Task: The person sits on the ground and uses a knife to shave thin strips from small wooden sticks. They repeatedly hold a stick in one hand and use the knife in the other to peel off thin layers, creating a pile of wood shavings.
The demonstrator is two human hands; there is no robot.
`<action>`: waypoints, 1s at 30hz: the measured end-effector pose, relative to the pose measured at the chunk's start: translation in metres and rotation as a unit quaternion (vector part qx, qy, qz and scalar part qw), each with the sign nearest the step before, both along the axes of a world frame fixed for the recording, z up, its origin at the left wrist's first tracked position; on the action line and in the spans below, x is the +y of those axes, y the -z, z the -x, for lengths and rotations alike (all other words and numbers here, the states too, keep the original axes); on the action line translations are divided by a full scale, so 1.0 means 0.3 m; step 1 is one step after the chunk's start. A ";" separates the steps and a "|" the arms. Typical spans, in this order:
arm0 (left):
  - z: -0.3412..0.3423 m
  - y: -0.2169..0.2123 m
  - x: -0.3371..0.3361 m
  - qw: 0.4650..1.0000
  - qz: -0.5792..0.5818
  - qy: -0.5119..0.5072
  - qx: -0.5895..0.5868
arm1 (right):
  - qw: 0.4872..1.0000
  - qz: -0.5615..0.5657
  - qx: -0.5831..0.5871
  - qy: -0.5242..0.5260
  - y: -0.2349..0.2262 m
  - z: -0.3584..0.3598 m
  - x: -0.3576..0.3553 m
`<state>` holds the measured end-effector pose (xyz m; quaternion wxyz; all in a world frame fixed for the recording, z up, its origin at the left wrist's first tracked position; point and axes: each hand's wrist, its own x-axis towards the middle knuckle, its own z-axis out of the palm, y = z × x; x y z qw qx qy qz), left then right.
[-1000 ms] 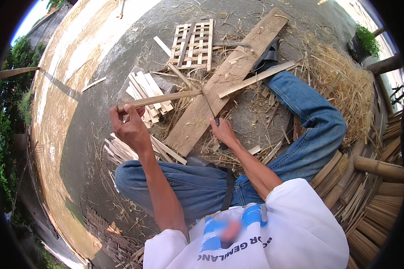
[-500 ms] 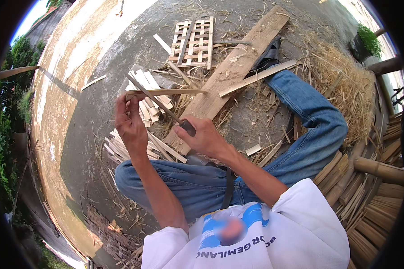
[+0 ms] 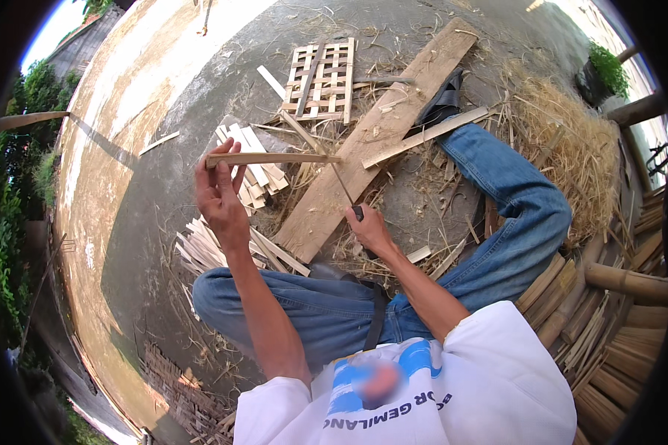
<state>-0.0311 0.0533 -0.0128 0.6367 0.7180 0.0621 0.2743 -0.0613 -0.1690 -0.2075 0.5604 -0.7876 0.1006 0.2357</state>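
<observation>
Between the thumb and fingers of my left hand (image 3: 223,196) is one end of a bamboo strip (image 3: 274,158). The strip lies level, pointing right, and its far end is over a long wooden plank (image 3: 393,137). My right hand (image 3: 369,228) is closed round the dark handle of a knife (image 3: 341,182). The thin blade slants up and left from the hand, its tip by the strip's right end above the plank. Whether blade and strip touch I cannot tell.
Pale slats (image 3: 256,159) lie in a stack behind my left hand, with more slats (image 3: 200,245) by my left knee. A woven bamboo lattice (image 3: 341,78) rests beyond. Shavings (image 3: 564,148) heap at the right, near split bamboo pieces (image 3: 616,356). Another bamboo piece (image 3: 430,137) crosses the plank.
My right hand has moved right and slightly down. The knife's blade has slid from the strip's held end to its far end. My left hand keeps its hold on the strip.
</observation>
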 end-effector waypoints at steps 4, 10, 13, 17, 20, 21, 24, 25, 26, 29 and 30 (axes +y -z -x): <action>0.007 -0.018 -0.015 1.000 0.023 0.012 0.014 | 0.999 0.042 -0.005 -0.006 0.134 0.004 -0.076; -0.035 -0.020 -0.076 0.997 0.073 0.009 0.003 | 0.994 -0.069 0.090 -0.004 0.164 0.020 -0.092; -0.066 -0.019 -0.097 0.999 0.039 -0.022 0.011 | 0.967 -0.187 0.169 0.039 0.132 0.015 -0.115; -0.111 -0.026 -0.135 0.998 0.001 -0.063 0.007 | 0.945 -0.258 0.190 0.072 0.117 0.012 -0.149; -0.152 -0.034 -0.158 0.994 -0.046 -0.095 0.022 | 0.940 -0.272 0.177 0.101 0.120 -0.002 -0.172; -0.159 -0.031 -0.154 0.992 -0.060 -0.110 0.023 | 0.940 -0.274 0.172 0.108 0.116 -0.006 -0.173; -0.143 -0.042 -0.144 0.993 -0.083 -0.061 0.060 | 0.964 -0.235 0.107 0.054 0.113 0.002 -0.189; -0.134 -0.050 -0.150 0.994 -0.069 -0.040 0.068 | 0.973 -0.210 0.082 0.040 0.114 -0.002 -0.183; -0.125 -0.067 -0.173 0.992 -0.076 -0.038 0.093 | 0.981 -0.184 0.056 0.030 0.114 -0.004 -0.180; -0.106 -0.097 -0.215 0.985 -0.091 -0.037 0.142 | 0.996 -0.092 0.005 0.017 0.104 0.001 -0.161; -0.104 -0.093 -0.216 0.985 -0.094 -0.042 0.140 | 0.998 -0.063 -0.014 0.010 0.093 0.005 -0.150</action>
